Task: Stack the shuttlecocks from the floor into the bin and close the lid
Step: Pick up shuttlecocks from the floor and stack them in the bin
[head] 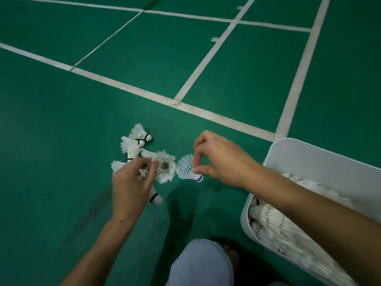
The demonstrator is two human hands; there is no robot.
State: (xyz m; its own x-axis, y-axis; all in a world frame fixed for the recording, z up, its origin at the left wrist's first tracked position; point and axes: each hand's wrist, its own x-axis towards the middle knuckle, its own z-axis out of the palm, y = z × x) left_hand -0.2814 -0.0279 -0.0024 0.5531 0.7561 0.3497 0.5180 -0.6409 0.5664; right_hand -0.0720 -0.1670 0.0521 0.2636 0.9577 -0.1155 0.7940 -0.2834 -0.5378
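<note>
Several white feather shuttlecocks lie in a loose pile (134,144) on the green court floor. My left hand (132,184) pinches the feather rim of a shuttlecock stack (165,166) whose open end faces up at me; its lower cork (156,199) pokes out below my palm. Just to the right, my right hand (218,159) grips a single shuttlecock (186,168) near its blue-banded cork, feathers pointing left. The white bin (309,155) stands at the lower right, holding rows of stacked shuttlecocks (274,223). No lid is in view.
White court lines (127,87) cross the green floor beyond the pile. My knee in light fabric (202,263) fills the bottom centre, with a foot beside it. My right forearm passes over the bin's near corner.
</note>
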